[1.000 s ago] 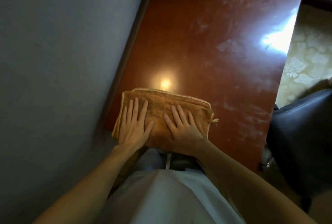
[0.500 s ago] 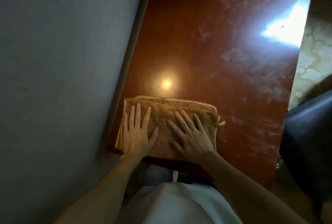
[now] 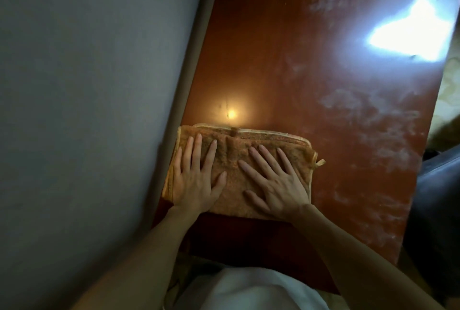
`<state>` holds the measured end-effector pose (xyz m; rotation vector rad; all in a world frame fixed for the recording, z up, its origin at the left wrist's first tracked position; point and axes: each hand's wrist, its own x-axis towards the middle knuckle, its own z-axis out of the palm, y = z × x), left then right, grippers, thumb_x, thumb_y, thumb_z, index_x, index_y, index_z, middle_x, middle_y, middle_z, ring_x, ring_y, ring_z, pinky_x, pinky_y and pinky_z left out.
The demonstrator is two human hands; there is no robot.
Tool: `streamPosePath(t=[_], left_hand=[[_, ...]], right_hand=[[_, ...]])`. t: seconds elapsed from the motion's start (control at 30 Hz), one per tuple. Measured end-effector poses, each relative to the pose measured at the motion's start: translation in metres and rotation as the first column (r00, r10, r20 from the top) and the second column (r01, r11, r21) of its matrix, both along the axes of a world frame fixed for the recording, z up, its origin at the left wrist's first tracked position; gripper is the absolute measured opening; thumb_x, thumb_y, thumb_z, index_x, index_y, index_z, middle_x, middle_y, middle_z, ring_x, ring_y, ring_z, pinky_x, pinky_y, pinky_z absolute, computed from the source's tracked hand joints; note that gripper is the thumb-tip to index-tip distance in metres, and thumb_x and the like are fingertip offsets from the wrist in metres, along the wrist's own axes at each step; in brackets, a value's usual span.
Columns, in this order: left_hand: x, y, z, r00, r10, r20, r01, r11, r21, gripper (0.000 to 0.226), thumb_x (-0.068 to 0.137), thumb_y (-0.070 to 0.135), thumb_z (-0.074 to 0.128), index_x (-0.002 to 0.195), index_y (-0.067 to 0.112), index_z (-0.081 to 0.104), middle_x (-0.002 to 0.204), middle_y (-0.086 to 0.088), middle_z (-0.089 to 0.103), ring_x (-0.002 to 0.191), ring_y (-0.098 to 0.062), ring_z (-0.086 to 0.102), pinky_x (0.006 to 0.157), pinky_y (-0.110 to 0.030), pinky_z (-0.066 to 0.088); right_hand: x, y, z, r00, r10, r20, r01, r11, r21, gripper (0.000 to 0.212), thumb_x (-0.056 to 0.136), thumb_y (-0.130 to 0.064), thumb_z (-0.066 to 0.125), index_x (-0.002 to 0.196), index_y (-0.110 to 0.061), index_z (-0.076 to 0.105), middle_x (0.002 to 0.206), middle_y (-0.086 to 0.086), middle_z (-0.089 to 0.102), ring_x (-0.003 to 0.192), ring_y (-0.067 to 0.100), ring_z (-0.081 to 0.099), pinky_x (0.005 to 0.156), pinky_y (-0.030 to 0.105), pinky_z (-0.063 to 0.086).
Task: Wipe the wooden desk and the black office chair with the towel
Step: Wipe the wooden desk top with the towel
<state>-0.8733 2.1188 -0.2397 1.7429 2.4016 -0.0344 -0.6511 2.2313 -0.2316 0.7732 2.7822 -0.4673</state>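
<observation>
Towel (image 3: 232,192) flat on the desk's (image 3: 268,56) near end, by the wall (image 3: 87,85).
I see the left hand (image 3: 194,182) and right hand (image 3: 280,186) lying on it, fingers straight and spread, pressing, not gripping. It looks soft, light and floppy, so I think it may bunch up. I would push on its middle with flat palms. White smears (image 3: 373,110) show further right.

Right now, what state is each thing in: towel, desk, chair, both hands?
Reddish-brown wooden desk: whitish smears across its right side.
Folded orange terry towel: lying flat on the desk's near left part.
Black office chair: only its edge in view, at right.
Left hand: flat, fingers straight, pressing the towel.
Right hand: flat, fingers spread, pressing the towel.
</observation>
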Motion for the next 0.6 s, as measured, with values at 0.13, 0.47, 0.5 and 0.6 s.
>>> streamPosePath(t=[0.13, 0.47, 0.5, 0.6], left_hand=[[-0.013, 0.024, -0.002, 0.999, -0.052, -0.001, 0.052, 0.999, -0.003, 0.080, 0.096, 0.059, 0.043, 0.164, 0.021, 0.023, 0.171, -0.016, 0.011, 0.158, -0.032, 0.012, 0.125, -0.055, 0.016], [-0.040, 0.099, -0.002, 0.993, -0.120, -0.007, 0.120, 0.993, -0.011, 0.081, 0.096, 0.060, 0.037, 0.165, 0.023, 0.017, 0.172, -0.014, 0.007, 0.159, -0.031, 0.006, 0.126, -0.055, 0.013], [-0.043, 0.109, -0.003, 0.992, -0.128, -0.009, 0.128, 0.992, -0.012, 0.081, 0.096, 0.060, 0.037, 0.165, 0.023, 0.016, 0.172, -0.014, 0.006, 0.159, -0.030, 0.006, 0.126, -0.055, 0.013], [-0.053, 0.139, -0.002, 0.990, -0.137, -0.016, 0.137, 0.991, -0.003, 0.081, 0.097, 0.062, 0.035, 0.165, 0.025, 0.013, 0.172, -0.013, 0.005, 0.159, -0.030, 0.005, 0.127, -0.054, 0.011]], right_hand=[[-0.007, 0.016, -0.003, 1.000, -0.023, -0.019, 0.024, 1.000, 0.011, 0.074, 0.102, -0.063, 0.038, 0.165, -0.033, 0.012, 0.173, 0.004, 0.004, 0.160, 0.024, 0.000, 0.127, 0.056, 0.007], [-0.028, 0.080, -0.003, 0.998, -0.037, -0.048, 0.040, 0.997, 0.068, 0.073, 0.103, -0.061, 0.037, 0.165, -0.031, 0.013, 0.173, 0.005, 0.005, 0.160, 0.024, -0.001, 0.127, 0.056, 0.008], [-0.030, 0.088, -0.003, 0.998, -0.044, -0.052, 0.048, 0.996, 0.075, 0.073, 0.103, -0.061, 0.037, 0.165, -0.031, 0.013, 0.173, 0.005, 0.005, 0.160, 0.024, -0.001, 0.127, 0.056, 0.008], [-0.038, 0.114, -0.003, 0.997, -0.058, -0.057, 0.063, 0.993, 0.096, 0.073, 0.103, -0.060, 0.037, 0.165, -0.031, 0.012, 0.173, 0.005, 0.005, 0.160, 0.024, -0.002, 0.127, 0.056, 0.007]])
